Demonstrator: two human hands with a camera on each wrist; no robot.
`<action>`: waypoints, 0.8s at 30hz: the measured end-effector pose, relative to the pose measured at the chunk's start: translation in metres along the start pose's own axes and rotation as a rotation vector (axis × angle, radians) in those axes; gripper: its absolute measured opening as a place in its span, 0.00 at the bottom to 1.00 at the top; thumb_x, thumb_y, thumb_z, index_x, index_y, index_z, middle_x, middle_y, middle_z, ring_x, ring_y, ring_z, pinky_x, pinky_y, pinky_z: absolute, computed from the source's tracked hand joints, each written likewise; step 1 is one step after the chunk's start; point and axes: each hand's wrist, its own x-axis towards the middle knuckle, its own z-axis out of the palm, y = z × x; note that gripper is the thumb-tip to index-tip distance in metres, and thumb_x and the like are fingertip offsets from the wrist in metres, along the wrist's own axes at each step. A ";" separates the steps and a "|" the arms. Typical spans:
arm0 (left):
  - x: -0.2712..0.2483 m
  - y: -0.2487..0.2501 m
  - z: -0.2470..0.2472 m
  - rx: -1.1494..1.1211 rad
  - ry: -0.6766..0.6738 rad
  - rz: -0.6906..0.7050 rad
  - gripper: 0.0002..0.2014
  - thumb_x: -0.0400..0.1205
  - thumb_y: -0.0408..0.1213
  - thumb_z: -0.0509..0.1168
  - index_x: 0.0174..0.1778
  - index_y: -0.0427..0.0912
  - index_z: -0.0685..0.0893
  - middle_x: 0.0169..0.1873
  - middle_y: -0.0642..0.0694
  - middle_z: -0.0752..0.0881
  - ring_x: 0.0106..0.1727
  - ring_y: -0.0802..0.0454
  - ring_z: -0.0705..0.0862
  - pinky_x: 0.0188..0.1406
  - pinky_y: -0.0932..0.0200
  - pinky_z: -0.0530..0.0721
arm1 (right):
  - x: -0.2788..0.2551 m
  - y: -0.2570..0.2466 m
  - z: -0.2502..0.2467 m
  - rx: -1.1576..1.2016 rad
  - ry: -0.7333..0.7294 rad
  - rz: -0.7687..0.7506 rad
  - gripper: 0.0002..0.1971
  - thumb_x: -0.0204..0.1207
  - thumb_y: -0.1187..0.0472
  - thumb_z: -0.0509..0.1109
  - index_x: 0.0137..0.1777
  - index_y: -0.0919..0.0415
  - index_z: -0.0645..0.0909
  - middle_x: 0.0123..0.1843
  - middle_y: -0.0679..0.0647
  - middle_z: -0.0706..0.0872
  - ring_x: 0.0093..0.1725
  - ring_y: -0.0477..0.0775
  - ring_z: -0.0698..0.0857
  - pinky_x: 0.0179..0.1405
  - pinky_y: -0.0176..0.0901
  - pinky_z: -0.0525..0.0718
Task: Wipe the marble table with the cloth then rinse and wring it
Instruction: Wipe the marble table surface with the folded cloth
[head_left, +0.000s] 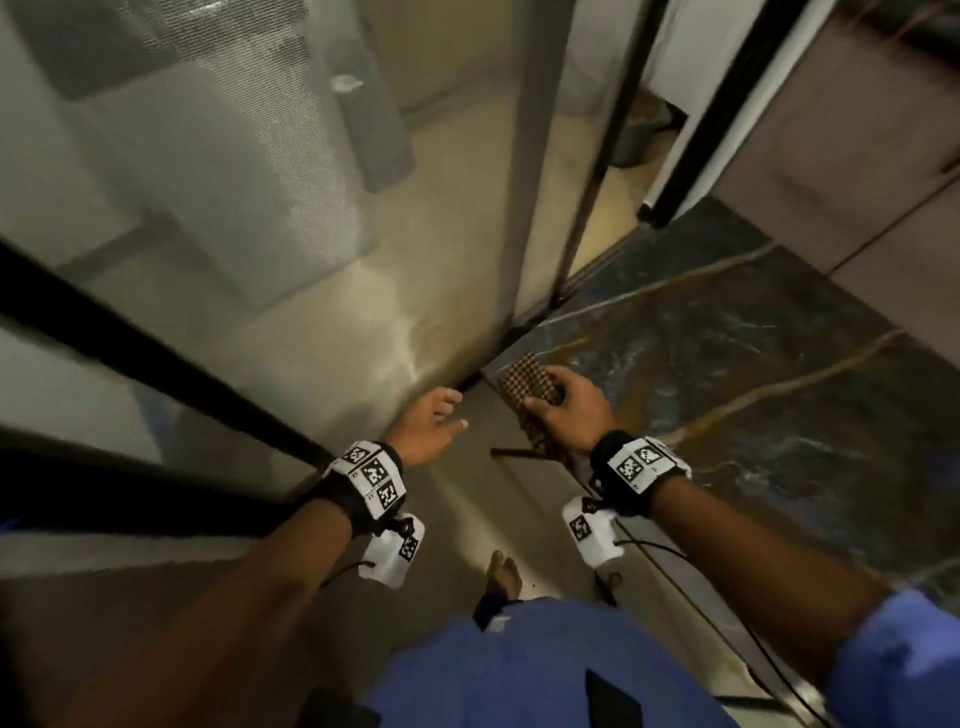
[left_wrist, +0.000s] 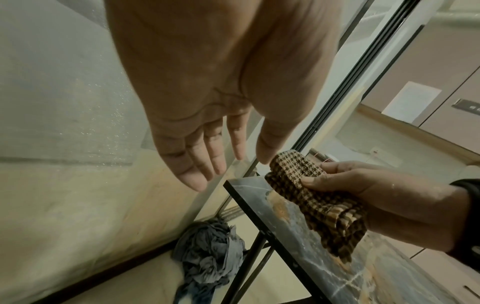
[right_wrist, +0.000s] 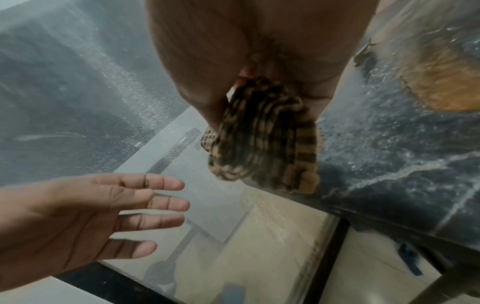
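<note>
Gripping a folded brown-and-tan houndstooth cloth (head_left: 530, 400), right hand (head_left: 566, 410) at the near corner of the dark blue-black marble worktop with orange and white veins (head_left: 727, 374). Thumb (left_wrist: 319, 182) pressed across the side of the fabric, fingers curled over the top of it, grip clenched round the bundle. Cloth bunched in several layers, one end sticking out past the fingertips, the other hanging down below the palm over the worktop's edge; in the right wrist view (right_wrist: 267, 139) its lower folds against the dark edge of the slab. Wrist angled in from the right, forearm stretched forward, blue sleeve (head_left: 904, 660) pushed up near the elbow.

Reaching forward beside it, left hand (head_left: 428, 423), apart from the cloth and holding nothing. Palm turned toward the right hand, fingers (right_wrist: 155, 200) straight and slightly spread, grip released. Thumb tip (left_wrist: 265, 156) close to the cloth's upper end in the left wrist view, whether touching cannot be told. Forearm extended, level with the right one, over the pale beige floor (head_left: 363, 322).

Frosted glass panel in a black frame (head_left: 156, 364) to the left. Crumpled grey-blue rag (left_wrist: 210, 253) on the floor under the worktop, beside a black metal leg (left_wrist: 249, 259). Bare foot (head_left: 504, 571) below, between the arms.
</note>
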 end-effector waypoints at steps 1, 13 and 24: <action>0.015 0.003 0.004 0.019 0.012 -0.003 0.18 0.80 0.28 0.67 0.66 0.37 0.78 0.62 0.34 0.81 0.66 0.40 0.80 0.70 0.49 0.76 | 0.006 0.004 -0.001 0.017 0.009 0.009 0.25 0.73 0.48 0.75 0.71 0.47 0.78 0.62 0.49 0.87 0.60 0.51 0.86 0.63 0.46 0.83; 0.120 0.021 0.010 0.008 0.034 -0.121 0.19 0.79 0.17 0.57 0.66 0.26 0.79 0.63 0.29 0.82 0.67 0.34 0.80 0.71 0.40 0.75 | 0.054 0.000 0.020 -0.369 0.118 -0.033 0.31 0.73 0.46 0.73 0.75 0.49 0.70 0.61 0.57 0.75 0.60 0.60 0.75 0.57 0.56 0.79; 0.165 0.029 0.002 -0.016 -0.227 -0.213 0.21 0.78 0.11 0.57 0.67 0.24 0.77 0.40 0.40 0.84 0.40 0.52 0.82 0.43 0.63 0.83 | 0.038 -0.020 0.066 -0.571 0.262 -0.069 0.27 0.65 0.53 0.78 0.65 0.59 0.82 0.59 0.57 0.83 0.50 0.60 0.82 0.46 0.50 0.80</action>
